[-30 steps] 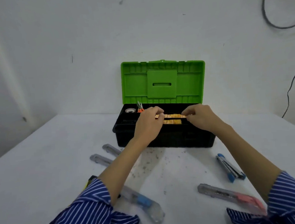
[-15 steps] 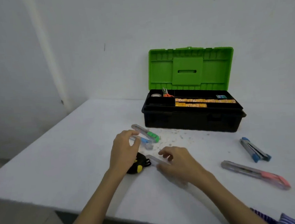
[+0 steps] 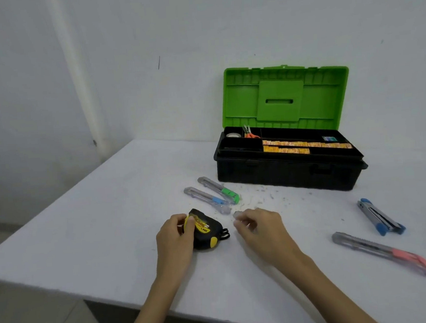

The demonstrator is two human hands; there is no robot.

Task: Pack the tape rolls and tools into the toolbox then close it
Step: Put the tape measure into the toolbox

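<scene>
The black toolbox stands open at the back of the white table, its green lid upright. Its top tray holds a tape roll, orange scissors and yellow-orange strips. My left hand grips a black and yellow tape measure on the table. My right hand curls around a clear utility knife; only the knife's tip shows past my fingers.
Two clear utility knives, one with a green slider and one with a blue slider, lie left of the toolbox. A blue-handled cutter and a pink-ended knife lie at the right. The table's front edge is close to my arms.
Both hands came back from the toolbox tray to the table in front of me. My left hand took hold of the tape measure, and my right hand closed on the clear knife.
</scene>
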